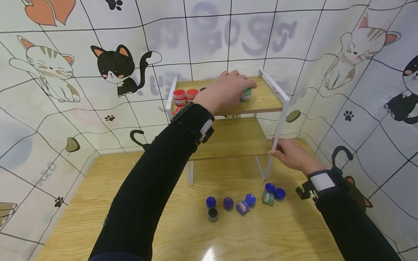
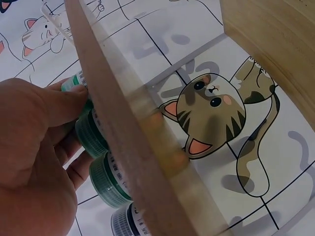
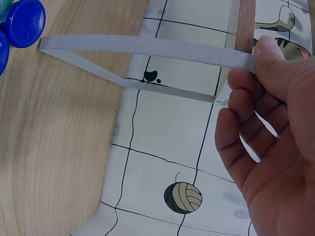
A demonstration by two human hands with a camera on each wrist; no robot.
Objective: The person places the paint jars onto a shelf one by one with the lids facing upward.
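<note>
A two-tier wooden shelf (image 1: 238, 136) with a white metal frame stands on the table. Over its top board is my left hand (image 1: 225, 90), pinching a small green paint jar (image 1: 246, 95) near the right half. The left wrist view shows thumb and fingers at that jar (image 2: 74, 82), in a row with green-lidded jars (image 2: 107, 182) and a dark-lidded jar (image 2: 125, 221). Two red paint jars (image 1: 186, 96) stand at the top board's left end. At the lower right, my right hand (image 1: 295, 154) grips the white frame (image 3: 147, 45) between thumb and fingers.
In front of the shelf, several loose paint jars rest on the table: a black-lidded jar (image 1: 213, 214), a purple-lidded jar (image 1: 228, 203), a tipped blue jar (image 1: 242, 207) and a tipped green jar (image 1: 267, 197). Cat-print sheeting (image 1: 209, 40) covers the walls behind.
</note>
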